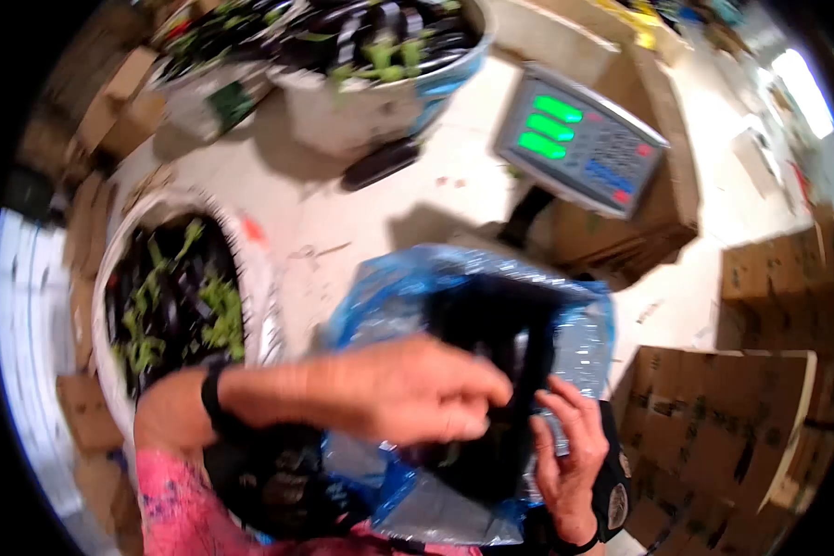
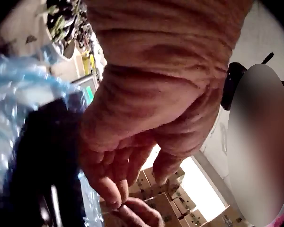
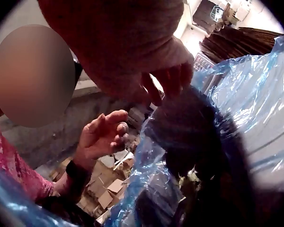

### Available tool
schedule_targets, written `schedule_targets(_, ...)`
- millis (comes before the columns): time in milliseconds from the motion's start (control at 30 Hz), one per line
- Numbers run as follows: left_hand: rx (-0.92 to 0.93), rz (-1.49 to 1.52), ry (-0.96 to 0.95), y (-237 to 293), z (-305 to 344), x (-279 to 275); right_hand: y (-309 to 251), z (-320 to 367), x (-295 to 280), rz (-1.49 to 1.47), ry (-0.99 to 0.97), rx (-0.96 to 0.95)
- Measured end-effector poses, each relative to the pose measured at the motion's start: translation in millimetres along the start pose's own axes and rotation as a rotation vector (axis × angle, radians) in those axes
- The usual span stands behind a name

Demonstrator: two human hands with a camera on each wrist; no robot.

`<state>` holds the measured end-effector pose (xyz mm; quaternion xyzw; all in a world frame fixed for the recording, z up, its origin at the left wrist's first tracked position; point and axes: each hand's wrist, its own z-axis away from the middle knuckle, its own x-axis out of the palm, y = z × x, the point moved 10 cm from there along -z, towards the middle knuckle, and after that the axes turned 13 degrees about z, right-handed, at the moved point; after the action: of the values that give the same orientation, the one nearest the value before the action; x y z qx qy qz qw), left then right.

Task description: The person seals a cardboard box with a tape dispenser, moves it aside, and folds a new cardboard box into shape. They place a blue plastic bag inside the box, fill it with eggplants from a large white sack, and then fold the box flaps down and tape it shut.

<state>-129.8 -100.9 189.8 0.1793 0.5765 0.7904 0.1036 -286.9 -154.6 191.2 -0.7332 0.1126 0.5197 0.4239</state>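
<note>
A blue-tinted clear plastic bag [image 1: 389,287] stands spread wide in front of me, with dark eggplants [image 1: 496,343] inside. Over its left side reaches my left hand [image 1: 408,389], blurred, fingers loosely bent. In the right wrist view the same left hand [image 3: 104,135] holds nothing. My right hand [image 1: 570,440] is at the bag's right side, its fingers extended toward the dark contents. Seen from the right wrist, those fingers [image 3: 175,82] rest at the top of a dark eggplant [image 3: 189,123]. A green eggplant stem end [image 3: 191,182] shows lower in the bag.
A white sack of eggplants [image 1: 171,296] stands at the left. Beyond are a full tub of eggplants [image 1: 361,102] and one loose eggplant [image 1: 380,165] on the floor. A digital scale display [image 1: 579,139] stands ahead, by cardboard [image 1: 663,185]. Cardboard boxes [image 1: 713,417] are stacked at right.
</note>
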Motion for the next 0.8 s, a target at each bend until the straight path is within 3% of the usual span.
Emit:
schedule_targets(67,0.145,-0.091,0.174,24.5,27.8,-45.8,1.8,1.3,10.9,-0.025,-0.039,0.014)
schedule_targets(100,0.096,-0.059,0.311,26.6,49.3,-74.1,0.1,3.2,16.8,-0.012,-0.059,0.009)
schedule_targets(133,-0.012,0.09,0.488,30.8,83.9,-99.1,-1.8,5.7,21.4,0.008,-0.071,0.003)
schedule_targets(267,0.101,0.09,1.012,17.5,249.2,-182.0,-1.3,8.9,46.5,0.01,-0.175,0.01)
schedule_targets(333,0.11,0.182,1.213,-29.0,339.5,-201.2,-3.5,6.0,58.5,0.004,-0.196,-0.014)
schedule_targets(467,-0.105,0.293,1.626,-144.5,489.2,-172.6,-4.7,4.0,87.2,0.087,-0.301,-0.095)
schedule_targets(567,-0.239,0.383,1.773,-226.2,548.3,-122.9,-2.2,3.4,105.0,0.151,-0.392,-0.159)
schedule_targets(667,-0.254,0.403,1.778,-281.3,555.3,-85.2,-22.2,-3.8,102.0,0.169,-0.297,-0.209)
schedule_targets(733,-0.32,0.141,1.756,-296.3,538.2,-82.9,-35.8,-8.1,106.5,0.277,-0.337,-0.285)
schedule_targets(800,-0.319,-0.345,1.673,-279.9,502.4,-92.0,-50.5,-15.3,112.4,0.386,-0.369,-0.355)
